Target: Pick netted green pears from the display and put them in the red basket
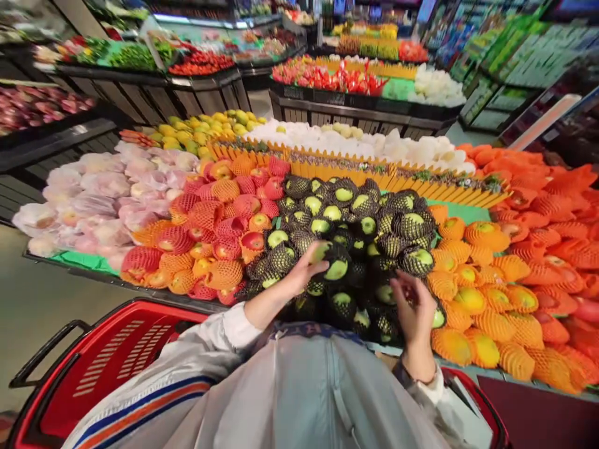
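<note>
Green apples in black foam-net sleeves (344, 194) are heaped in front of me. My left hand (304, 271) is closed around one net-sleeved green apple (336, 269) at the middle of the heap, thumb on the near side. Over the right part of the heap is my right hand (415, 302), its fingers bent but apart, with nothing visible in them. Close to its fingertips lies another green apple (386, 294), partly in shadow. Whether the fingers touch it I cannot tell.
Red apples in nets (224, 209) lie to the left, orange-netted fruit (482, 299) to the right. A low yellow picket fence (341, 168) runs behind the heap. At lower left is a red shopping basket (107, 355) with a black handle (47, 355).
</note>
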A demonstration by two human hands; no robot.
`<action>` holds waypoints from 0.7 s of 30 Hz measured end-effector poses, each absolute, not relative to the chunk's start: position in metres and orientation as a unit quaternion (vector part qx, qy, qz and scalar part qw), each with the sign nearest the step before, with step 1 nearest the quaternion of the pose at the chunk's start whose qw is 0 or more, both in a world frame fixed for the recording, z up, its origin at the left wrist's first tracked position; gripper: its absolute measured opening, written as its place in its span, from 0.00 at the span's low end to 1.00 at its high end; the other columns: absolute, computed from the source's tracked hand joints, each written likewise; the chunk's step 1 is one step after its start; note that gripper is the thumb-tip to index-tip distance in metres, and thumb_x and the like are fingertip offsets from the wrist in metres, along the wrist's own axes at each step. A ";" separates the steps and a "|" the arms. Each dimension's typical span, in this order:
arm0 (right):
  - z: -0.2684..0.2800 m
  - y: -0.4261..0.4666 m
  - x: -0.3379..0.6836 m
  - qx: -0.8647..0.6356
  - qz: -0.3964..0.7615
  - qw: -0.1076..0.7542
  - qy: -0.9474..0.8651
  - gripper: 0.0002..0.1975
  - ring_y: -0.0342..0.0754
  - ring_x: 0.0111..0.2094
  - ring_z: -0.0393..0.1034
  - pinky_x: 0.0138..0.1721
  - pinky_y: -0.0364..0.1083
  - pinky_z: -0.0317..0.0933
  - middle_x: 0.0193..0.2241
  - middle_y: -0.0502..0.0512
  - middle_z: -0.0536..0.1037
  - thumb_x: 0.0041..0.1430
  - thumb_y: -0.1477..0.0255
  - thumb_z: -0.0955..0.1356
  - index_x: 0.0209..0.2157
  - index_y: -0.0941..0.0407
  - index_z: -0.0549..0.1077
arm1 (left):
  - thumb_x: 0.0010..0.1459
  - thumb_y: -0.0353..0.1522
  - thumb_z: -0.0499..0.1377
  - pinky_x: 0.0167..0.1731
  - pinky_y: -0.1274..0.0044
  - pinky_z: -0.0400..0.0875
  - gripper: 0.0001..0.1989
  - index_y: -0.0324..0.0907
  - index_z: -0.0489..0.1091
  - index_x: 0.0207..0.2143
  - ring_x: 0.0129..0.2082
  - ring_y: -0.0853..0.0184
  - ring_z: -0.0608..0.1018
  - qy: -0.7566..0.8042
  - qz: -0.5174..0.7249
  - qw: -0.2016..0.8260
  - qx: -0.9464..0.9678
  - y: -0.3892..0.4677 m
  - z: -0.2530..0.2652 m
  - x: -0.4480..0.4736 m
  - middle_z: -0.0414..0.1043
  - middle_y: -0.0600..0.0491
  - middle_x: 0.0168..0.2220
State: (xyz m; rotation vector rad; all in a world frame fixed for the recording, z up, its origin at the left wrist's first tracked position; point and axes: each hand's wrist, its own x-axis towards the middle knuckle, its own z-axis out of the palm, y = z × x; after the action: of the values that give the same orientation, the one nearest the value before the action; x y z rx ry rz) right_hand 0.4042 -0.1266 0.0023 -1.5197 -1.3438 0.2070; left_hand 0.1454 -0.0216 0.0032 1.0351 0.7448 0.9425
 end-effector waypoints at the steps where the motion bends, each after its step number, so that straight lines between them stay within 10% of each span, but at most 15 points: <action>1: -0.001 -0.128 0.414 -0.663 0.065 0.510 -0.544 0.16 0.45 0.30 0.68 0.33 0.45 0.64 0.32 0.54 0.75 0.66 0.62 0.70 0.48 0.58 0.78 | 0.45 0.44 0.71 0.66 0.62 0.57 0.38 0.41 0.65 0.56 0.60 0.51 0.68 0.365 0.435 0.621 0.540 -0.013 0.006 0.145 0.68 0.46 0.57; 5: -0.024 -0.135 0.430 -0.719 -0.019 0.375 -0.585 0.29 0.57 0.44 0.71 0.49 0.55 0.65 0.43 0.63 0.76 0.65 0.52 0.68 0.55 0.62 0.75 | 0.48 0.39 0.73 0.62 0.62 0.62 0.53 0.40 0.48 0.69 0.58 0.51 0.70 0.435 0.398 0.343 0.731 0.004 0.004 0.153 0.64 0.42 0.60; 10: -0.052 -0.140 0.411 -0.740 -0.039 0.256 -0.621 0.47 0.68 0.58 0.60 0.57 0.62 0.60 0.58 0.73 0.63 0.50 0.50 0.77 0.65 0.61 0.67 | 0.49 0.29 0.73 0.62 0.67 0.64 0.47 0.38 0.57 0.68 0.62 0.51 0.65 0.420 0.213 0.119 0.874 0.014 -0.019 0.187 0.59 0.42 0.64; 16: -0.062 -0.135 0.405 -0.782 -0.023 0.249 -0.570 0.43 0.65 0.58 0.59 0.60 0.60 0.58 0.59 0.68 0.61 0.47 0.71 0.76 0.66 0.57 0.65 | 0.53 0.24 0.68 0.61 0.63 0.62 0.43 0.40 0.57 0.69 0.65 0.50 0.58 0.341 0.023 0.006 0.940 0.026 -0.038 0.209 0.54 0.42 0.68; 21: -0.049 -0.136 0.415 -0.763 0.003 0.329 -0.557 0.40 0.63 0.55 0.64 0.57 0.59 0.62 0.52 0.65 0.66 0.45 0.67 0.75 0.62 0.57 0.69 | 0.53 0.22 0.64 0.68 0.58 0.47 0.46 0.41 0.53 0.73 0.70 0.47 0.50 0.327 -0.038 0.051 0.943 0.024 -0.038 0.203 0.45 0.40 0.71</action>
State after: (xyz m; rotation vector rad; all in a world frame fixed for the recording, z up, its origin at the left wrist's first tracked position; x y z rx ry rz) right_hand 0.4154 -0.1364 -0.0491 -1.9952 -1.4562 0.0083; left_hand 0.2031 0.0236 -0.0379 2.8699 0.9945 -0.1167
